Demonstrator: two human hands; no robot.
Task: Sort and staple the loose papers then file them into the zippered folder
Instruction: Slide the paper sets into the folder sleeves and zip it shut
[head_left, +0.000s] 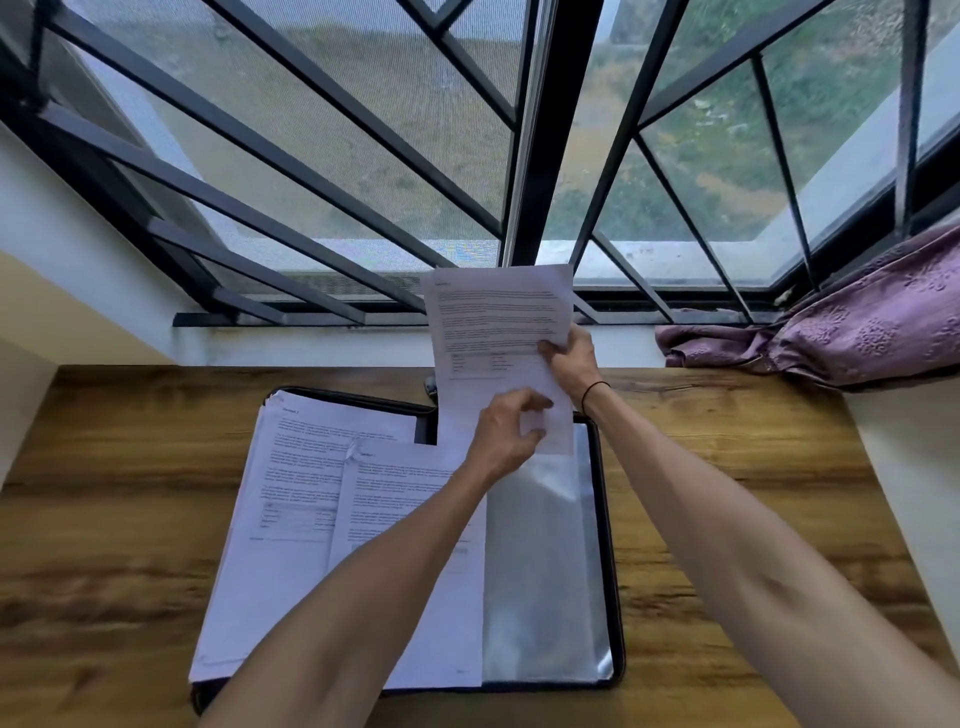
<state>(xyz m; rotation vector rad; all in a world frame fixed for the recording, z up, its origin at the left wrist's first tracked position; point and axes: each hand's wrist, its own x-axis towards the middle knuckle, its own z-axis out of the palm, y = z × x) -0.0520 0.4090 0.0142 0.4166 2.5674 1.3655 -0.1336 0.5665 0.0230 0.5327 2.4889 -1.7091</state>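
Observation:
A black zippered folder (605, 519) lies open on the wooden desk, its clear plastic sleeves (540, 571) showing on the right half. Two printed paper sets (291, 499) lie overlapping on its left half, the nearer one (415, 571) partly under my left forearm. My right hand (571, 358) pinches the right edge of a printed sheet (493, 322) held upright above the folder's far edge. My left hand (511, 431) pinches the lower part of that same sheet. A small metal object (430, 385) peeks out behind the sheet; what it is cannot be told.
The wooden desk (130, 467) stretches left and right of the folder. A barred window (363, 156) rises right behind the desk. A purple patterned curtain (841, 322) is bunched on the sill at the right.

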